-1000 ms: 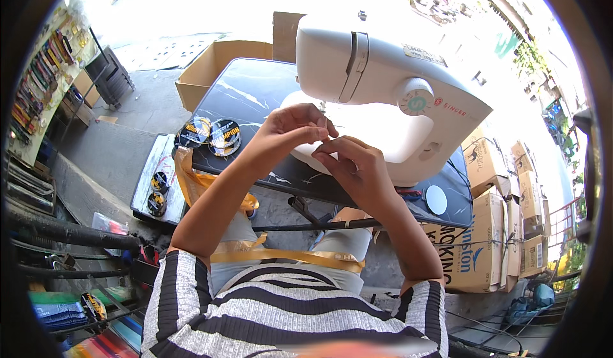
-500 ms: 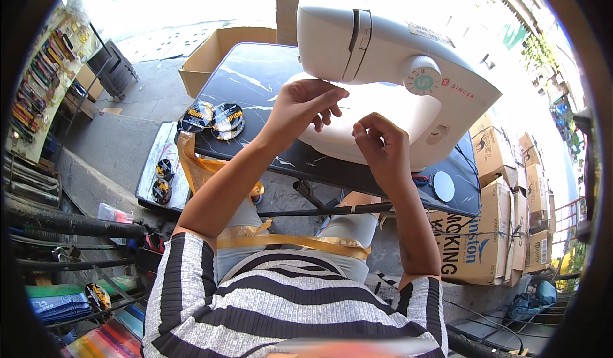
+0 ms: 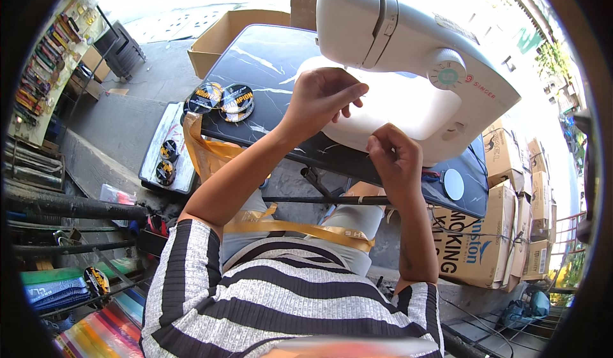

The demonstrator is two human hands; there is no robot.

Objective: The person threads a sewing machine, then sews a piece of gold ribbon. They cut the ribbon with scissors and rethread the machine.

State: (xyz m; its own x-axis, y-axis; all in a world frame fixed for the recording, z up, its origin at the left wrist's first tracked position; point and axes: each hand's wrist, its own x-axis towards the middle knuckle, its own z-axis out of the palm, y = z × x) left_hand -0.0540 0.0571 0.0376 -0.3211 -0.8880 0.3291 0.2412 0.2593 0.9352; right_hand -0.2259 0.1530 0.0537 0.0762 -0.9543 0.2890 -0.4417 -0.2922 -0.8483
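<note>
A white sewing machine (image 3: 357, 23) stands on a dark marbled table (image 3: 249, 58). My left hand (image 3: 325, 96) is raised just below the machine's head, thumb and forefinger pinched and the other fingers curled. My right hand (image 3: 393, 160) is a little lower, at the front of the machine's bed, with thumb and forefinger pressed together. Whatever either pinch holds, perhaps fine thread, is too small to make out. The needle area is mostly hidden behind my left hand. Stacks of round printed discs (image 3: 236, 106) lie at the table's left, with gold ribbon (image 3: 198, 141) hanging below them and across my lap.
A small side stand (image 3: 153, 160) holds more round discs. An open cardboard box (image 3: 211, 36) sits behind the table, and tied cartons (image 3: 479, 243) are stacked at the right. A small round white object (image 3: 453, 184) lies at the table's right. Metal bars (image 3: 76, 212) and shelves line the left.
My hands, close together at the needle a second ago, have parted: the right has moved down and rightward, the left stays higher with fingers still pinched. The whole view has shifted slightly.
</note>
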